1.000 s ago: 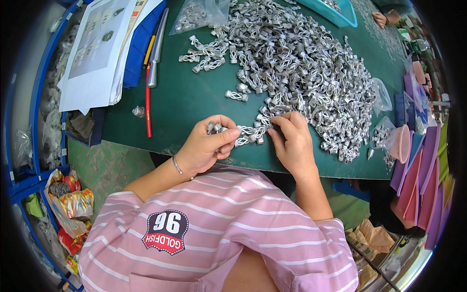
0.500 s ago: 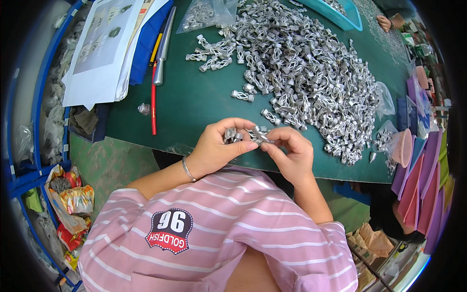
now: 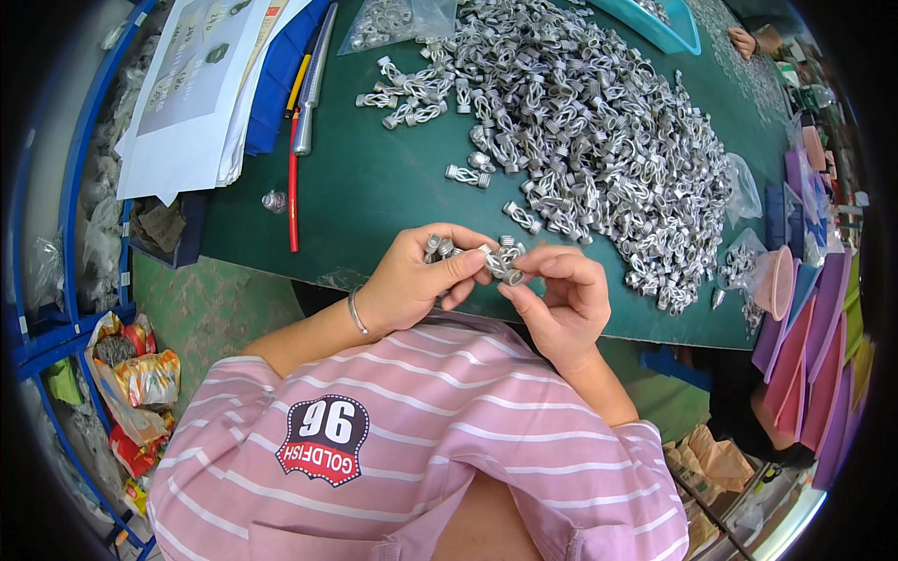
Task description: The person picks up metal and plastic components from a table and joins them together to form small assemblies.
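Note:
Close to the table's near edge, my left hand point(image 3: 412, 280) is curled round several small silvery metal fittings point(image 3: 438, 247). Its thumb and fingers also grip metal fittings point(image 3: 503, 254) held toward my right hand. These have open twisted strands and ribbed or ring-shaped ends. My right hand point(image 3: 569, 299) pinches the ring end of one with thumb and forefinger; its other fingers are bent. Just beyond lies a loose fitting point(image 3: 521, 217), beside a large heap of the same fittings point(image 3: 580, 131). My fingers partly hide the pieces held in the left palm.
On the green table point(image 3: 374, 187) lie a red pencil point(image 3: 294, 187), a tapered metal rod point(image 3: 316, 84) and papers point(image 3: 178, 103) over a blue tray. A turquoise tray point(image 3: 669, 28) stands at the back. Another person's hand point(image 3: 742, 42) rests far right. Blue shelving point(image 3: 70, 187) borders the left.
Between my hands, the held fittings have turned, so more of their strands and a ring end show. My right hand has shifted slightly right, its fingertips a little farther from the left hand's.

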A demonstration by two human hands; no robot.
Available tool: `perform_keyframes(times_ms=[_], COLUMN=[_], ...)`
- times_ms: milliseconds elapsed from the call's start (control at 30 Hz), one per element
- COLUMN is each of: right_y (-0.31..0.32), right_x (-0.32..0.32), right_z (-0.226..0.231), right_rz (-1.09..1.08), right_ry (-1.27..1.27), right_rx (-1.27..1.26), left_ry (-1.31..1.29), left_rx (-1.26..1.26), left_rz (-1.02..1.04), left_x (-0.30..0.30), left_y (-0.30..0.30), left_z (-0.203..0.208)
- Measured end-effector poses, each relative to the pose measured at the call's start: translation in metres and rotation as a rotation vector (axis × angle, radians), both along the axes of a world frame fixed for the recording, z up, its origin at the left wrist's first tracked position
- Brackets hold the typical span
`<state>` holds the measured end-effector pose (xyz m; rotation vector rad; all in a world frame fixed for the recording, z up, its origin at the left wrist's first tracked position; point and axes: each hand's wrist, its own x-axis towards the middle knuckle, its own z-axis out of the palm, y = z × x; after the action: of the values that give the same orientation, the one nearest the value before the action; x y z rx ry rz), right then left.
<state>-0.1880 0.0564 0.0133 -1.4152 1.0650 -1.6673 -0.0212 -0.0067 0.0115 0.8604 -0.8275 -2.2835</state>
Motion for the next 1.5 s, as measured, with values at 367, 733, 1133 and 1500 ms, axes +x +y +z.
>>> perform_keyframes(times_ms=[367,733,1133,1500], right_y=[-0.008,-0.008,0.032,-0.009], right_x=[-0.012,-0.083,-0.207,-0.02], right_z=[0.01,0.015,-0.004,0.003], right_rz=[-0.105,-0.643,-1.06,-0.116], right_ry=[0.485,0.503,0.45,0.857], right_rx=[0.088,0.081,0.184,0.118], left_ry=[0.063,-0.254,-0.438,-0.428], left_rx=[0.197,-0.046,-0.108,-0.197], left_rz=[0.169,0.095,-0.2,-0.14], left_x=[0.006,0.0,0.006,0.006], left_y=[-0.008,0.0,-0.006,-0.008], left_z=[-0.004,0.005,0.005,0.006])
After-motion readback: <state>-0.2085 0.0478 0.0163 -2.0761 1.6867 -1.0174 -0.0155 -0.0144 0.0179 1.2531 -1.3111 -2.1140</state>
